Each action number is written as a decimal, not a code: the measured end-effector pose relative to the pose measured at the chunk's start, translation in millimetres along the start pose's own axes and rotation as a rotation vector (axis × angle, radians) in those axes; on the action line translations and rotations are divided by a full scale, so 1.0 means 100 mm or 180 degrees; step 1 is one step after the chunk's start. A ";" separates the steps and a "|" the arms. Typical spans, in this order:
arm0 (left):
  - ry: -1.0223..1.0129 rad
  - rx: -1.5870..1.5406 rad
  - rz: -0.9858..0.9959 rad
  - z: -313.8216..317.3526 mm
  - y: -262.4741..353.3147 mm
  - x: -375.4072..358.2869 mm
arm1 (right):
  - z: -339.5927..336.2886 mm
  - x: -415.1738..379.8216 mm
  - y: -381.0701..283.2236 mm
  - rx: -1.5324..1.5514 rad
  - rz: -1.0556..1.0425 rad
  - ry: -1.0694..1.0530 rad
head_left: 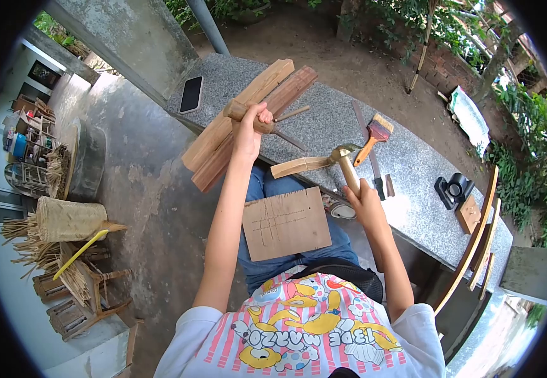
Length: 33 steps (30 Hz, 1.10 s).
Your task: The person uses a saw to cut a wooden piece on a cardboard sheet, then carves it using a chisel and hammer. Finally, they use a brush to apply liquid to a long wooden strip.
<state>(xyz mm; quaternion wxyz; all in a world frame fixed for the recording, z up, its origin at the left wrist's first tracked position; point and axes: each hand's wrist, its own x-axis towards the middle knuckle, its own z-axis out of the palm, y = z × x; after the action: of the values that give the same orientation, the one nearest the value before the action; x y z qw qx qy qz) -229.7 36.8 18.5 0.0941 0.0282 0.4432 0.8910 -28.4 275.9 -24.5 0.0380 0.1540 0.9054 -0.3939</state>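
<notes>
My left hand (252, 129) is closed around a thick wooden handle, apparently that of a chisel (289, 139), whose thin metal shaft points toward the bench. Beneath that hand lie two long wood pieces, a pale beam (207, 142) and a reddish beam (213, 165). My right hand (368, 205) grips a claw hammer (347, 171) by its handle, head up at the bench edge. Beside the hammer head is a short pale wood piece (295, 167). Across my lap rests a flat wooden board (286, 230) with pencil lines and a row of small notches along one edge.
On the granite bench (412, 170) are a phone (191, 94), a paintbrush (374, 137), a long metal blade (360, 120), a black object (455, 190) and a wood block (468, 214). Curved wood strips (475, 242) lean at its right end. A bundle of sticks (75, 274) stands left.
</notes>
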 end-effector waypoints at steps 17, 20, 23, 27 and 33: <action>-0.1045 0.0847 0.1476 0.20 -0.33 -0.86 | 0.12 -0.04 0.07 -0.0038 0.0117 0.0054; -0.1032 0.0759 0.1627 0.20 -0.50 -0.83 | 0.15 -0.04 0.07 -0.0056 0.0093 0.0044; -0.0928 0.0678 0.1692 0.21 -0.59 -0.80 | 0.11 -0.05 0.01 -0.0017 0.0191 -0.0041; -0.0896 0.0800 0.1843 0.14 -0.65 -0.73 | 0.11 -0.05 0.00 -0.0078 0.0042 -0.0014; -0.0710 0.0942 0.1538 0.04 -0.57 -0.82 | 0.11 -0.05 0.01 -0.0160 -0.0029 0.0048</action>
<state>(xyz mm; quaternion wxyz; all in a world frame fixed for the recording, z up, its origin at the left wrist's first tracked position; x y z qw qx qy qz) -141.0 57.5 -21.5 -0.0776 0.2439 0.5356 0.8048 -23.9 267.3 -31.2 0.0333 0.1519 0.9159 -0.3700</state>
